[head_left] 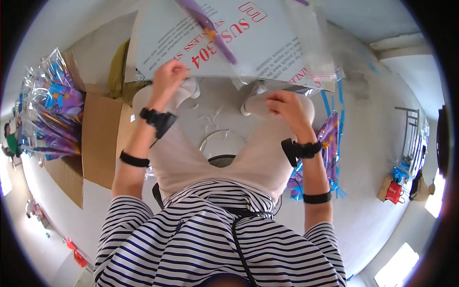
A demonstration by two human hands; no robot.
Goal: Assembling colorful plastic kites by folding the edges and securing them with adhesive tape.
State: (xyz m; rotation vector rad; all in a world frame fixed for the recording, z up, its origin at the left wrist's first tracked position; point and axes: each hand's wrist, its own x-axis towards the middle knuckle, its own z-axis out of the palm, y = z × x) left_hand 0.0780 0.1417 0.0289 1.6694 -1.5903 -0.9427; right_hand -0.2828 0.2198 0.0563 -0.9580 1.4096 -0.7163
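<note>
My left hand (169, 81) is over the near left edge of the white printed tabletop (162, 43). Its fingers are curled together; anything between them is too small or hidden to make out. My right hand (286, 109) hangs below the tabletop's near edge, above my right knee, fingers also bent closed, and I cannot see what they hold, if anything. Between and beyond the hands, a narrow purple strip with an orange patch (210, 32) lies slanted on the tabletop. Clear plastic bags (319, 45) lie at the tabletop's right side.
On the left stands an open cardboard box (99, 138), with clear-wrapped purple and blue packages (60, 115) beside it. More purple packages (329, 136) and blue strips are by my right forearm. Scraps of clear plastic (210, 117) lie on the floor. A red bag (394, 192) stands far right.
</note>
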